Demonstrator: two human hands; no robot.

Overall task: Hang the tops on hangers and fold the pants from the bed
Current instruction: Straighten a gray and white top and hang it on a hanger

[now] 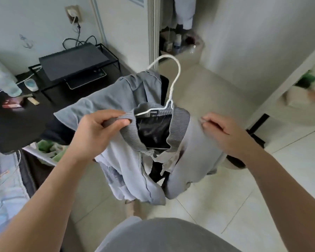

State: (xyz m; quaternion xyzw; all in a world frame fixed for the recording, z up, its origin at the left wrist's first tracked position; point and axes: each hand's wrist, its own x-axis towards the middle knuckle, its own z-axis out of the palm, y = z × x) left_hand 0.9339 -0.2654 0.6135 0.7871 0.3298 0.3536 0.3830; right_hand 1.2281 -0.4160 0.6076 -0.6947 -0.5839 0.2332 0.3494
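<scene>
A light grey jacket (195,160) with a ribbed darker grey collar and black lining hangs in front of me on a white wire hanger (173,82), whose hook sticks up above the collar. My left hand (96,131) pinches the left end of the ribbed collar. My right hand (225,133) pinches the jacket's right shoulder fabric between thumb and fingers. One grey sleeve is thrown up and back behind the collar. The bed edge (4,193) with patterned bedding shows at the lower left.
A black desk (20,124) with a monitor stand, closed laptop (73,60), cables and small items stands at the left. A bin with green bags (49,150) sits below it. A white shelf unit (287,99) is at the right, a doorway behind, pale tiled floor below.
</scene>
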